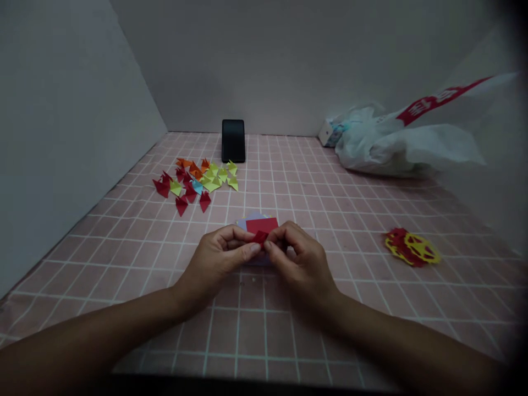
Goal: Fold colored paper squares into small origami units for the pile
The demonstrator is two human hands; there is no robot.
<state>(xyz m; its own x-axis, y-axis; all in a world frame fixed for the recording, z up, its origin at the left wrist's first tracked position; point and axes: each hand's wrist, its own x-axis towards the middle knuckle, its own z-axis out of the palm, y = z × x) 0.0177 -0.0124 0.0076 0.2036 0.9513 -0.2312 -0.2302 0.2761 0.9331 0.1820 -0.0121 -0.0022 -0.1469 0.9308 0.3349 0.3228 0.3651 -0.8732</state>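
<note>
A small folded piece of red paper (259, 237) is pinched between both hands near the middle of the table. My left hand (218, 254) grips its left side with thumb and fingertips. On the right side, my right hand (300, 258) pinches it the same way. Just beyond the fingers lies a flat red paper sheet (263, 224), resting over a pale lilac piece (243, 221) that the hands partly hide. Farther left, several folded paper figures (197, 184) in red, orange, yellow and blue sit in a loose group.
A dark phone (233, 141) leans upright at the back. White plastic bags (383, 146) lie at the back right beside a small box (328, 133). Red and yellow cut-paper shapes (412, 247) are stacked at the right. A pink gridded cloth (165, 324) covers the table; pale walls enclose it.
</note>
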